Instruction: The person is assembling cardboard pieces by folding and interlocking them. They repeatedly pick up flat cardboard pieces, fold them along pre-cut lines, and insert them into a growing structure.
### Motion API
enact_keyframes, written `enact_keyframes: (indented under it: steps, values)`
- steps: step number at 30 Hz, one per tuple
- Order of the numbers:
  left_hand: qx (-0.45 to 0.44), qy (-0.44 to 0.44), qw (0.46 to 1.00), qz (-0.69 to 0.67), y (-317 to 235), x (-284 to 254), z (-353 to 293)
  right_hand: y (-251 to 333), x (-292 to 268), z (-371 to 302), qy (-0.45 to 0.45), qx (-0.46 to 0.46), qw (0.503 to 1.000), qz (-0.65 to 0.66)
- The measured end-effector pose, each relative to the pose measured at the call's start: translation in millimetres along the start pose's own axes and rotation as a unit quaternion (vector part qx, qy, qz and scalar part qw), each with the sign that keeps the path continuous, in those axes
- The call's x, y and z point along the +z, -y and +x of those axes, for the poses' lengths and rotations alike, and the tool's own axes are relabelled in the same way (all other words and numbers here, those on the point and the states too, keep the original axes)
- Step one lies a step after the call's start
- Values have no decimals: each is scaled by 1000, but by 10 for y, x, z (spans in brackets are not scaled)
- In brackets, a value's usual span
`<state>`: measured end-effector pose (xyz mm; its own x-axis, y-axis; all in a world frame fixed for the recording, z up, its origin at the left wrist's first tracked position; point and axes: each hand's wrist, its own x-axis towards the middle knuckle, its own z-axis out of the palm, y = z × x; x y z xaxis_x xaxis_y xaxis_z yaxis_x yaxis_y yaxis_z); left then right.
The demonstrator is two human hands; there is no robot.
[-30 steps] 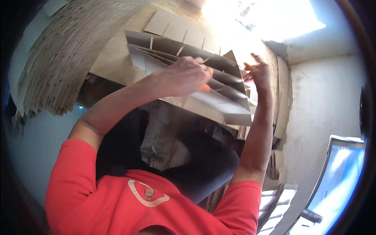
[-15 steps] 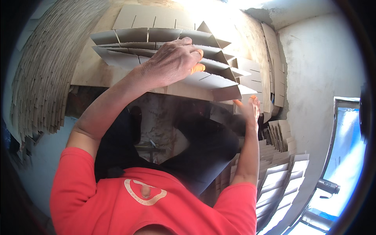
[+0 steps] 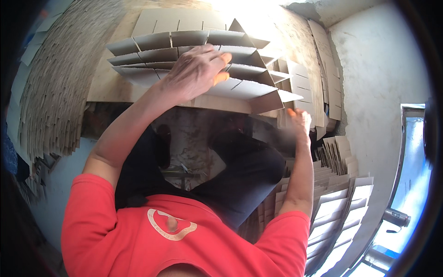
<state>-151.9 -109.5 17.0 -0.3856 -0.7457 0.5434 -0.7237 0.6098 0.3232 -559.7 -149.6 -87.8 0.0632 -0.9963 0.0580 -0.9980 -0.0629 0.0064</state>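
Note:
A cardboard partition (image 3: 258,92) of long slotted strips crossed by short pieces at its right end stands on the table's near edge. My left hand (image 3: 196,71) reaches over its middle, fingers curled down and closed on the upper edges of the long strips. Orange covers show on its thumb and a finger. Beyond the partition's right end, my right hand (image 3: 301,121) is closed at the near end of a pile of slotted cardboard pieces (image 3: 302,87). Its orange-covered fingertips appear to pinch one strip's edge, partly blurred.
Flat slotted sheets (image 3: 180,21) lie behind the partition on the wooden table (image 3: 108,83). A tall stack of cardboard (image 3: 60,87) fills the left side. More cardboard pieces (image 3: 332,207) stand at my lower right, by a pale wall (image 3: 369,69). My legs are under the table.
The long strips under my left hand have spread further apart, and that hand has shifted slightly left. My right hand has moved a little right, and its spread fingers have closed together.

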Motion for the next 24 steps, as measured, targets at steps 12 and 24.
enact_keyframes:
  steps: [12, 24]
  values:
    - [-56, 83, 993, -65, 184, -111, -404, 890, -2386, 51, -171, -49, 890, 420]
    - [-59, 79, 993, -59, 140, -25, -379, 1400, -2265, -61, 5, -98, 833, 545]
